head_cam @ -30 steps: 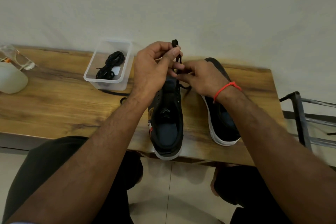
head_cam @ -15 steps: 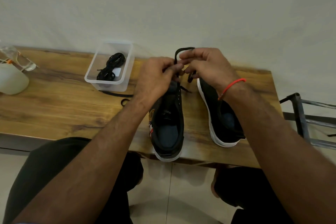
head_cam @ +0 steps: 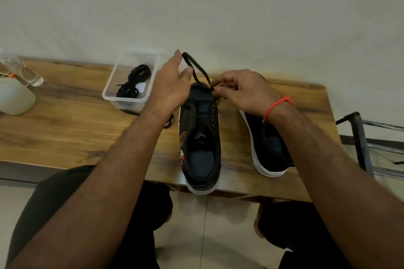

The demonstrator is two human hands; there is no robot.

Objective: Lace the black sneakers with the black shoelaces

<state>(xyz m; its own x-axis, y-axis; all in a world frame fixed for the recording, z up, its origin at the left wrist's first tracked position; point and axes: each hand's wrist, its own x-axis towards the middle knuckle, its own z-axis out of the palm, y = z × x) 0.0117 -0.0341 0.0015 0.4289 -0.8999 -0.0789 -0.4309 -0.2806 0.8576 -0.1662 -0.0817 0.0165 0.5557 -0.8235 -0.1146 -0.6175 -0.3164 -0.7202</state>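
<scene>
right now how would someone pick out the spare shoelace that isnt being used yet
Start at the wooden table and go to its far edge, left of both sneakers. There a clear plastic box stands, and the spare shoelace lies bundled inside it, the only lace neither held by the hands nor threaded into a shoe.

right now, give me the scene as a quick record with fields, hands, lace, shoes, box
left hand: fingers extended beside a raised loop of the black lace; grip on it not clear
right hand: pinches the lace at the toe-end eyelets of the left sneaker
left sneaker: on the wooden table, most eyelets unlaced
right sneaker: beside it, partly hidden by the right wrist
clear box: holds a bundled spare lace
</scene>
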